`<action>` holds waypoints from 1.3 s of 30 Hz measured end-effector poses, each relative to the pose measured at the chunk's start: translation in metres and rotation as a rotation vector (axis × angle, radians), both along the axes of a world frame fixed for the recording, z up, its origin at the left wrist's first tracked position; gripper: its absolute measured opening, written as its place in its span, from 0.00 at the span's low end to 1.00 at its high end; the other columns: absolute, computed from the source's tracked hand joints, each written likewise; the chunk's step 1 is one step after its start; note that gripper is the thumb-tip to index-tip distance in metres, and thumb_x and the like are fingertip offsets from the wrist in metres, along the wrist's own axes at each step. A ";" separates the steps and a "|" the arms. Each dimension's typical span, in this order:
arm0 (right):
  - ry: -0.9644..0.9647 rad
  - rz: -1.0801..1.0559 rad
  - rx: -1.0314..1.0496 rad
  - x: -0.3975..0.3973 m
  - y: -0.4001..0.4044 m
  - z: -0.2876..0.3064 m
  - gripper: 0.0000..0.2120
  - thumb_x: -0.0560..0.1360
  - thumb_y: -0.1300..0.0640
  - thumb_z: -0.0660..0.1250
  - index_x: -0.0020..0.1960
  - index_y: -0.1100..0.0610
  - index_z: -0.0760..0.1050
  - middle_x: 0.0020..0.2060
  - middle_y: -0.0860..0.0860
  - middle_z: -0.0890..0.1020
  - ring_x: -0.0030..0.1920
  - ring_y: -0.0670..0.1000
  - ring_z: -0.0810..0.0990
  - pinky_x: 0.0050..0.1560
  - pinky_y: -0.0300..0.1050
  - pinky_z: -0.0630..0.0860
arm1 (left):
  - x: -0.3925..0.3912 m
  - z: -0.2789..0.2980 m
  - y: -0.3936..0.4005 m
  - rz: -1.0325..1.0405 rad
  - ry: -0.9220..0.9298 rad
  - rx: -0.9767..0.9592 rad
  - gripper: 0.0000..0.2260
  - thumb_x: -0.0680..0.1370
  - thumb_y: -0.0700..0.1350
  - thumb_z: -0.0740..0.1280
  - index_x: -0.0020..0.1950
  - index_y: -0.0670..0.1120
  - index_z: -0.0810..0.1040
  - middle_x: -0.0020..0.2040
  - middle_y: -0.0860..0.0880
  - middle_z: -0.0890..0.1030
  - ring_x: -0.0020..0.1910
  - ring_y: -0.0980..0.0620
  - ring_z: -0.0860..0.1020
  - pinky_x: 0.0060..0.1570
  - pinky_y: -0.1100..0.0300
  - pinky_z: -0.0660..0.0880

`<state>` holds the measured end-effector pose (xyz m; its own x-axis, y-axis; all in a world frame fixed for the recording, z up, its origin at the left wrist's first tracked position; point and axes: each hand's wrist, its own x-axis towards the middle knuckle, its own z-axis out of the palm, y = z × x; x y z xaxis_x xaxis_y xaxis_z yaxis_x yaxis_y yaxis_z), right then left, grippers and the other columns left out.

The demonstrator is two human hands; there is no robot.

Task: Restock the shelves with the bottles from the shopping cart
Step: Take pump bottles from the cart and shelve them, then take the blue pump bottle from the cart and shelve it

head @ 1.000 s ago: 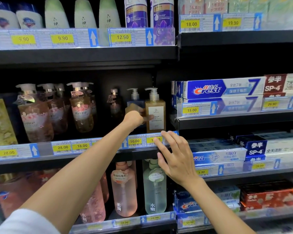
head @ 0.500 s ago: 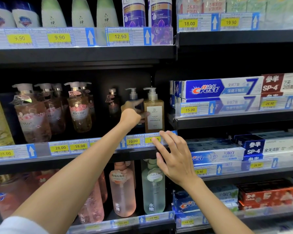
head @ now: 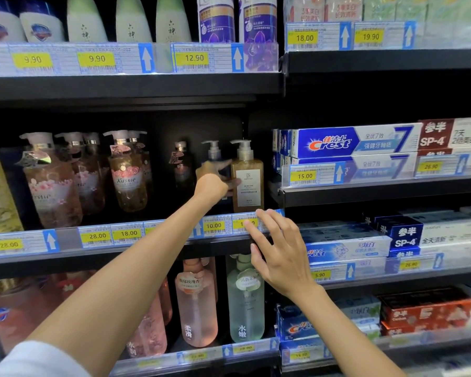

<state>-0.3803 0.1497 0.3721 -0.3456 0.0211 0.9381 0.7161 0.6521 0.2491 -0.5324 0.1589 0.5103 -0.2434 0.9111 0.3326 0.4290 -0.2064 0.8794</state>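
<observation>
My left hand (head: 212, 183) has opened off the amber bottle (head: 247, 183), fingers now loose beside it and the blue bottle (head: 214, 156), while my right hand (head: 279, 251) stays spread wide on the shelf edge (head: 229, 227), so this bottle looks placed.

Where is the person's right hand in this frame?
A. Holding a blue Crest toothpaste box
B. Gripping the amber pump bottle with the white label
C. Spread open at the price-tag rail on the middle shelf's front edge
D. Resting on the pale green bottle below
C: the right hand is spread, fingertips at the price-tag rail, holding nothing.
</observation>
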 end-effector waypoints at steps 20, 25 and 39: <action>0.199 -0.056 -0.305 0.044 -0.057 -0.033 0.17 0.77 0.60 0.62 0.65 0.63 0.75 0.64 0.58 0.76 0.66 0.56 0.71 0.67 0.49 0.66 | 0.024 -0.067 -0.084 0.071 0.546 0.901 0.11 0.79 0.40 0.63 0.59 0.40 0.80 0.52 0.47 0.82 0.52 0.51 0.79 0.54 0.60 0.74; 0.527 -0.272 -0.816 0.111 -0.162 -0.169 0.19 0.79 0.56 0.59 0.67 0.60 0.72 0.66 0.52 0.74 0.68 0.53 0.70 0.69 0.51 0.66 | 0.065 -0.260 -0.140 -0.287 0.420 0.467 0.12 0.79 0.43 0.64 0.59 0.41 0.79 0.54 0.47 0.81 0.55 0.49 0.79 0.58 0.62 0.71; 1.145 -1.085 -1.287 0.122 -0.499 -0.340 0.22 0.77 0.48 0.60 0.70 0.48 0.65 0.70 0.47 0.69 0.71 0.47 0.66 0.71 0.45 0.59 | 0.172 -0.502 -0.290 -1.012 0.307 -0.548 0.22 0.82 0.47 0.59 0.75 0.50 0.60 0.76 0.51 0.62 0.75 0.54 0.58 0.73 0.56 0.54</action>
<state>-0.2578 -0.3489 0.0318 0.8836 0.4655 -0.0505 0.3150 -0.6707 -0.6715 -0.3604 -0.1309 0.0087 0.6900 0.6820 -0.2424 0.4955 -0.2010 0.8450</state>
